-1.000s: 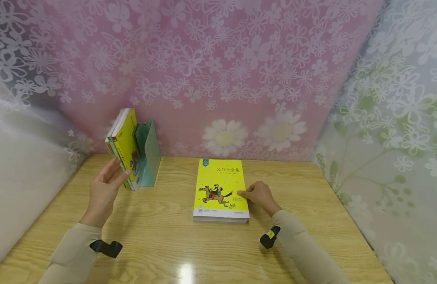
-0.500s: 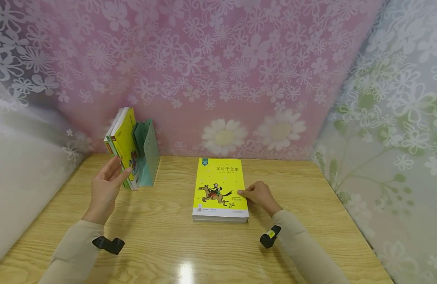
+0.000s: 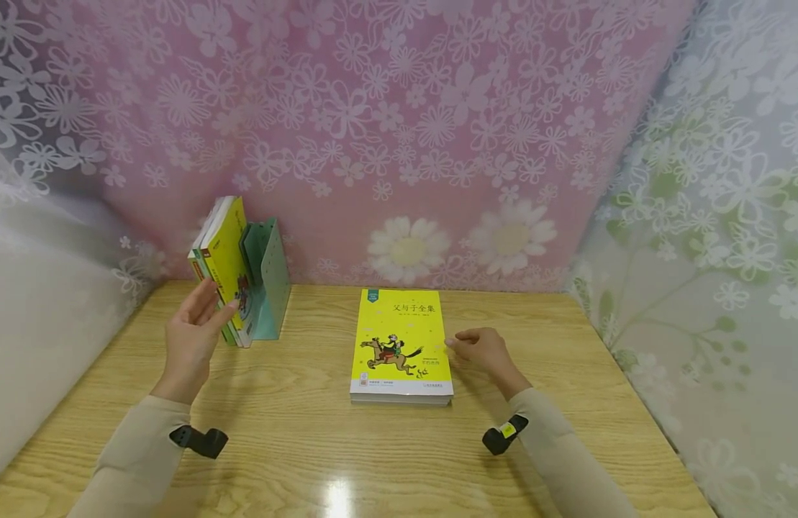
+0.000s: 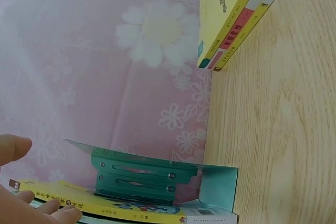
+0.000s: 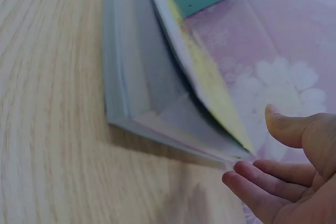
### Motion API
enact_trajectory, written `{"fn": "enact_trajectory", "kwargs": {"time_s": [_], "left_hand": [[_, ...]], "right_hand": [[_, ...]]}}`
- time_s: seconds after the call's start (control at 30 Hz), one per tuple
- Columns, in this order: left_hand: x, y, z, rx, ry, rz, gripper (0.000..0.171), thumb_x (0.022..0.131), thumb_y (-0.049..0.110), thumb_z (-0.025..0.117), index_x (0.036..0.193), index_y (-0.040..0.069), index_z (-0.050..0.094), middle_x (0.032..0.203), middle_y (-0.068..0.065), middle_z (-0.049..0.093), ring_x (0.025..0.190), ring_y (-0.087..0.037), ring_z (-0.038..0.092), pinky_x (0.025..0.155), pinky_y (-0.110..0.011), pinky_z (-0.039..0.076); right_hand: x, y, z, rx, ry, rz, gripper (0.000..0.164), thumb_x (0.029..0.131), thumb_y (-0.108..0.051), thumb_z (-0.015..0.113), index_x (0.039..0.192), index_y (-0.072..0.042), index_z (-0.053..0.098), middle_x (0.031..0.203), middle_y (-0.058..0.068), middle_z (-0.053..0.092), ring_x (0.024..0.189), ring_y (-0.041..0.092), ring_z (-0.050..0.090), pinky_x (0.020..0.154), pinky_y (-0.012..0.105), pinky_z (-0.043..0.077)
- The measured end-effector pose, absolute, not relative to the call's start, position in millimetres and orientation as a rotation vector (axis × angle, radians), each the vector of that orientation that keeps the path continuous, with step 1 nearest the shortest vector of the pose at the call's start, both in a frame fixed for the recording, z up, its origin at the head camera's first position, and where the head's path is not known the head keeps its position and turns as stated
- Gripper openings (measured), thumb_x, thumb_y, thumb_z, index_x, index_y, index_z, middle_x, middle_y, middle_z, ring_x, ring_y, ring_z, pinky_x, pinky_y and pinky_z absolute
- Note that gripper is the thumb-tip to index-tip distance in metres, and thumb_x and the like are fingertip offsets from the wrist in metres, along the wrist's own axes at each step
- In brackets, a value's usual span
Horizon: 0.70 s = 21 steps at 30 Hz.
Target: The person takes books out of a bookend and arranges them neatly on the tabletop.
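Yellow-fronted books (image 3: pixel 227 244) already stand far left by a green bookend (image 3: pixel 278 280), left hand (image 3: pixel 190 345) touching loosely. A flat stack (image 3: pixel 404 324) seemingly remains, right hand (image 3: pixel 488 355) empty beside it.

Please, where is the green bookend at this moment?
In the head view, the green bookend stands on the left side of the table, before the pink backdrop, immediately right of the standing books and near the left hand.

On the table (image 3: pixel 308 446), far left, standing books (image 3: pixel 222 244) are just left of the bookend (image 3: pixel 278 284). Well right lies the book stack (image 3: pixel 399 345); behind everything, the curtain (image 3: pixel 405 144).
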State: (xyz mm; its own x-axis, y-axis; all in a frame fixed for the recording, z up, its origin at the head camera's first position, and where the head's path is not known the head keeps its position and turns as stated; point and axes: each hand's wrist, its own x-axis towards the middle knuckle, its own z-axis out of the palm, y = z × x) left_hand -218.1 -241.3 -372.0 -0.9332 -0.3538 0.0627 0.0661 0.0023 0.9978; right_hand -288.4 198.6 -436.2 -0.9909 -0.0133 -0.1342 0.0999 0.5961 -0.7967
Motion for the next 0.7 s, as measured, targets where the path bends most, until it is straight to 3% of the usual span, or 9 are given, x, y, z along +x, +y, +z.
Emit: {"fn": "enact_trajectory", "kwargs": {"time_s": [0.23,0.47,0.7], "left_hand": [[-221.7,-239.6,-370.2,0.336,-1.983,-1.991,0.073,0.091,0.024,0.067,0.152,0.021,0.027,0.157,-0.003,0.025,0.144,-0.020,0.024,0.114,-0.035,0.027],[-224.8,-237.7,-368.5,0.357,-1.965,-1.975,0.071,0.091,0.021,0.066,0.152,0.019,0.029,0.157,-0.002,0.027,0.143,-0.018,0.026,0.111,-0.028,0.031],[-230.4,-236.8,-371.1,0.340,-1.944,-1.996,0.072,0.092,0.017,0.065,0.153,0.016,0.026,0.158,-0.003,0.023,0.143,-0.017,0.025,0.110,-0.024,0.031]], "right_hand": [[-280.6,203.3,-423.0,0.011,2.652,-1.491,0.053,0.092,-0.033,0.066,0.131,0.002,0.056,0.121,0.023,0.062,0.108,0.037,0.062,0.092,0.049,0.050],[-272.7,202.2,-415.4,-0.019,2.541,-1.679,0.051,0.092,-0.030,0.067,0.133,-0.001,0.055,0.128,0.021,0.058,0.116,0.033,0.058,0.099,0.048,0.046],[-261.5,193.8,-409.2,-0.041,2.504,-1.737,0.050,0.092,-0.029,0.067,0.132,-0.001,0.056,0.126,0.019,0.061,0.114,0.030,0.060,0.099,0.046,0.047]]}}
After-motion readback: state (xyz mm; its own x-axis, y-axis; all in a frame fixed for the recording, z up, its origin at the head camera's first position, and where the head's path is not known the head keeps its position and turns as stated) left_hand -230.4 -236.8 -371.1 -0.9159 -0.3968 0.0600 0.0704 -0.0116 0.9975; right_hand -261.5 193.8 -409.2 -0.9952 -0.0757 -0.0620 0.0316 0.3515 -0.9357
